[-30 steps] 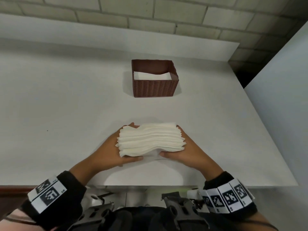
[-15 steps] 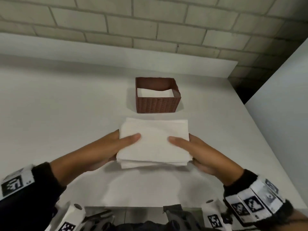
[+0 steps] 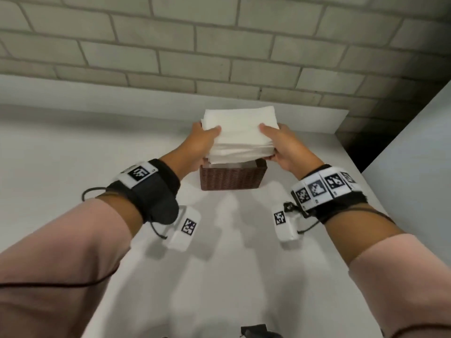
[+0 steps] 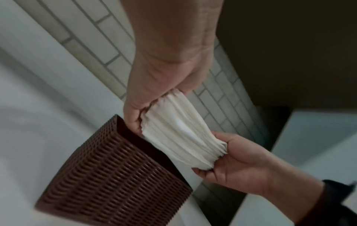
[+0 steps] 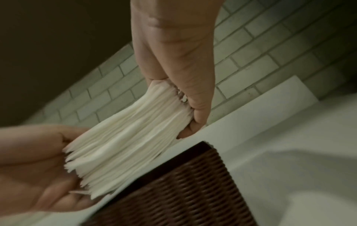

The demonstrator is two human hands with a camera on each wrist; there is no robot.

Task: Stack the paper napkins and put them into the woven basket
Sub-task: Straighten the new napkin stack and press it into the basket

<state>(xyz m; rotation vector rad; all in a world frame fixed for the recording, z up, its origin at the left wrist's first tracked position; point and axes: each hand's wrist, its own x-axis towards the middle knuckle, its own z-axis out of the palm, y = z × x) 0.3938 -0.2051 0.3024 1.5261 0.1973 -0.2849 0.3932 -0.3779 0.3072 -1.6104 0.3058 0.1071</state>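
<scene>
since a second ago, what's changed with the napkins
Both hands, left hand and right hand, lifted the napkins off the table and carried them forward; they now hang over the basket. Same two-sided grip; basket unmoved.

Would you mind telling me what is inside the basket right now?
White paper shows at the near edge inside the basket. The napkin stack, gripped by the left hand and right hand, hangs over the opening and hides the rest.
</scene>
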